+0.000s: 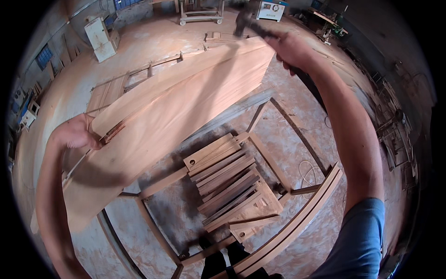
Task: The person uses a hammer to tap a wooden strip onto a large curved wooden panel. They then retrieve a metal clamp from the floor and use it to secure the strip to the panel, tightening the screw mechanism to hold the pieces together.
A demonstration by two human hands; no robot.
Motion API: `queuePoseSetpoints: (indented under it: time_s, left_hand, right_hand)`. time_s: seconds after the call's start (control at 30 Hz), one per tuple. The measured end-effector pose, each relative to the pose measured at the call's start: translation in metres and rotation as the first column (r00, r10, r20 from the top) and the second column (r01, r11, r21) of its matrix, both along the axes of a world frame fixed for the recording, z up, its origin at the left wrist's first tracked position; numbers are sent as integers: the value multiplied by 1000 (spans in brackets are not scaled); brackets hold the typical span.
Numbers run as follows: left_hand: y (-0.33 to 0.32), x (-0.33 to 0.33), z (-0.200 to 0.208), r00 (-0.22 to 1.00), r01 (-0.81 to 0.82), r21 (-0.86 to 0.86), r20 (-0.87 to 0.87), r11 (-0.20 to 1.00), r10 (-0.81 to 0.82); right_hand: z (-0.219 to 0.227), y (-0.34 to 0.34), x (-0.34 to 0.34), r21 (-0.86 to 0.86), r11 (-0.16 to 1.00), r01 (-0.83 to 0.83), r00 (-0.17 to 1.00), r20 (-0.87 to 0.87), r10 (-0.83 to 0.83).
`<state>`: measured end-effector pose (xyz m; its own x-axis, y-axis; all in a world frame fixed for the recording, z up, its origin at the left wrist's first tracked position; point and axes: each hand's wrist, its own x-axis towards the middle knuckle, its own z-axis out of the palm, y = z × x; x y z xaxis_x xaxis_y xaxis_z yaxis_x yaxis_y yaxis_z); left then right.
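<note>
A: Item: panel (176, 107), wide, thin, tilted across frame centre. Left hand (76, 135) clamps its left edge; right hand (290, 49), upper right, closed on the far corner.

B: Risks?

A: Likely flex or slip; it could drop onto the slats (227, 186) stacked in the frame (297, 223) below.

B: Room?

A: Open floor (153, 42) upper left; clutter at right rim.

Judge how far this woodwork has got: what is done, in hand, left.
Done: cut slats lie stacked on the wooden frame. In hand: the left hand and right hand lift a large veneer sheet above them. Left: the sheet is not yet laid down.
</note>
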<state>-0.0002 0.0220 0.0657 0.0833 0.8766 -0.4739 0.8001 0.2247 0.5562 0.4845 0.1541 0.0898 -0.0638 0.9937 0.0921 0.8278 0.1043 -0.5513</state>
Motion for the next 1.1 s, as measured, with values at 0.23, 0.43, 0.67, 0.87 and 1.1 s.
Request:
queuePoseSetpoints:
  time_s: [0.23, 0.43, 0.67, 0.87, 1.1]
  left_hand:
    - [8, 5, -4, 936, 85, 43, -346, 995, -65]
    - [6, -9, -12, 976, 114, 9, -190, 993, -110]
    - [4, 7, 1, 899, 140, 26, -423, 990, -116]
    - [3, 3, -7, 908, 111, 12, -408, 994, -96]
    - [-25, 11, -2, 866, 159, 240, -500, 958, -19]
  right_hand:
    - [10, -6, -16, -16, 999, -47, 987, 150, 49]
    - [3, -45, -62, -47, 990, -133, 976, 168, 139]
    - [19, -56, -74, 48, 978, -203, 978, 69, 199]
    - [10, -72, -97, -98, 970, -224, 957, 166, 238]
    - [2, -70, -99, -88, 970, -227, 966, 108, 236]
